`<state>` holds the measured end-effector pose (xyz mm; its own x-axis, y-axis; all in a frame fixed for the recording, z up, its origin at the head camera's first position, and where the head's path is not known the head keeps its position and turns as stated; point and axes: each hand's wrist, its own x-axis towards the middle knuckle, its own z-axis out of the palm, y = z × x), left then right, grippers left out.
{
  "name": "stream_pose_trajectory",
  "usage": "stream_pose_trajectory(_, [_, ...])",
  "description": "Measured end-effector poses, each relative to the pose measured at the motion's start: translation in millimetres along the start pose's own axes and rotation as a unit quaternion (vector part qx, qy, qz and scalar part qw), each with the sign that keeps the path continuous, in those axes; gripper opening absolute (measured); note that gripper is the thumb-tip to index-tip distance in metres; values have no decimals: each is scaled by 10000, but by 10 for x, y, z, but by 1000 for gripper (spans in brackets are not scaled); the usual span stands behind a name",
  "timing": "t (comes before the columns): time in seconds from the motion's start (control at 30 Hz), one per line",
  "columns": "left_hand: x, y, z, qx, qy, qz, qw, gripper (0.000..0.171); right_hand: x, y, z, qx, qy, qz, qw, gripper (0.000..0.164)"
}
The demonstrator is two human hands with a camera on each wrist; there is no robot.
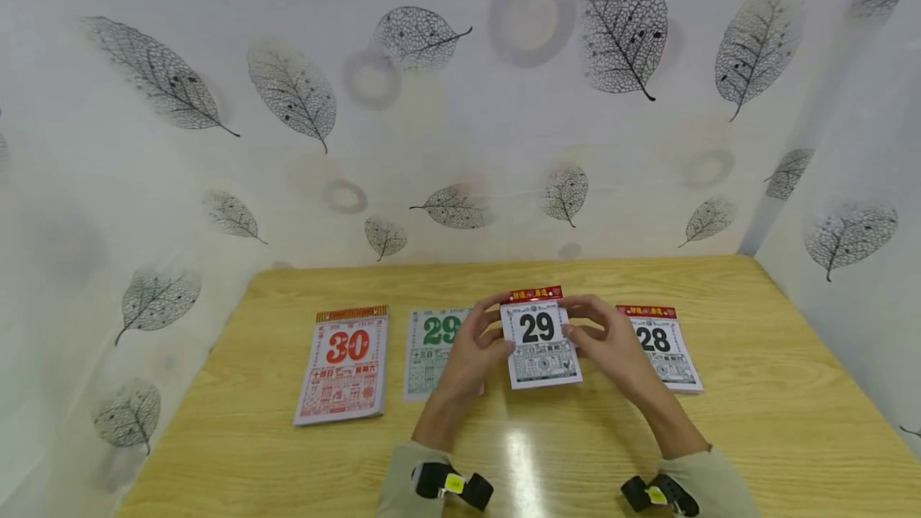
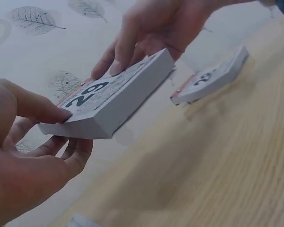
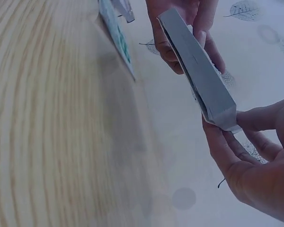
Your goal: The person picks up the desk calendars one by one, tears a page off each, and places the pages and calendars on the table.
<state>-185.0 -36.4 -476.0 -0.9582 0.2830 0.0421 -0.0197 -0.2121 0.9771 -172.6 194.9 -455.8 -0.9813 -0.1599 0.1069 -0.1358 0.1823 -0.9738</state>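
Black "29" calendar [image 1: 543, 346]: thick white paper block, red header strip, raised above the wood-grain counter [image 1: 763, 414]
Left hand [image 1: 475, 346]: pinching its left edge, thumb in front
Right hand [image 1: 610, 342]: pinching the right edge
Green "29" calendar [image 1: 428, 350]: "十三日", partly hidden by an arm
Red "30" calendar [image 1: 344, 370]: "十四日", "星期六", farthest left
Black "28" calendar [image 1: 663, 348]: red header, rightmost

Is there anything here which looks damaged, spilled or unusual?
Nothing looks spilled or damaged. One oddity: the green 29 page, partly behind the left hand, shows no coloured band along its visible top edge, unlike the red 30 calendar, black 29 calendar and black 28 calendar.
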Motion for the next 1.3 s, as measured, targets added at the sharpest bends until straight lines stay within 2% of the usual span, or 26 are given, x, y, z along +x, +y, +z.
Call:
stream_pose_trajectory(0.4, [-46, 239, -94, -429, -858, 13, 9954, 66, -49, -174, 12, 293, 8, -164, 9994, 38])
stream_pose_trajectory(0.6, [-80, 315, -124, -342, -896, 108, 9953, 65, -83, -243, 43, 156, 79, -386, 9991, 37])
stream_pose_trajectory(0.73, [-95, 355, -137, -343, -862, 167, 9955, 65, -98, -292, 67, -134, 133, -728, 9972, 36])
stream_pose_trajectory(0.83, [-101, 385, -147, -388, -843, 221, 9954, 65, -115, -351, 84, -550, 246, -960, 9936, 37])
stream_pose_trajectory(1.03, [-109, 443, -168, -435, -862, 322, 9948, 63, -173, -510, 94, -1470, 691, -1656, 9727, 45])
stream_pose_trajectory(1.2, [-114, 484, -185, -462, -835, 348, 9948, 63, -216, -618, 117, -2048, 883, -2291, 9475, 49])
stream_pose_trajectory(1.3, [-116, 502, -195, -465, -803, 334, 9951, 62, -231, -638, 139, -2419, 855, -2601, 9309, 53])
